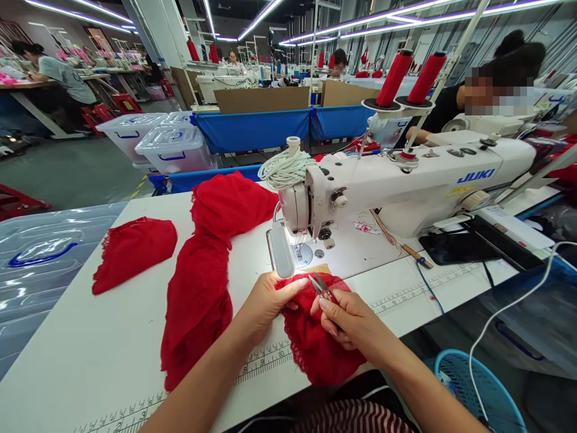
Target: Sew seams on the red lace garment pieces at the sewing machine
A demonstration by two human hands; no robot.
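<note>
A red lace-edged fabric piece hangs over the front edge of the sewing table, just before the machine's needle area. My left hand pinches its upper edge between thumb and fingers. In my right hand is a pair of small thread snips, their blades apart and pointing up and left over the fabric, close to my left thumb. Behind both hands stands a white sewing machine, its lamp lit beside the needle. More red fabric lies bunched to the left of my left hand.
A separate red piece lies farther left on the white table. Right of the needle are a wooden-handled tool and a black phone. Clear lidded bins flank the table's left. A blue basket stands below right. Co-workers sit beyond.
</note>
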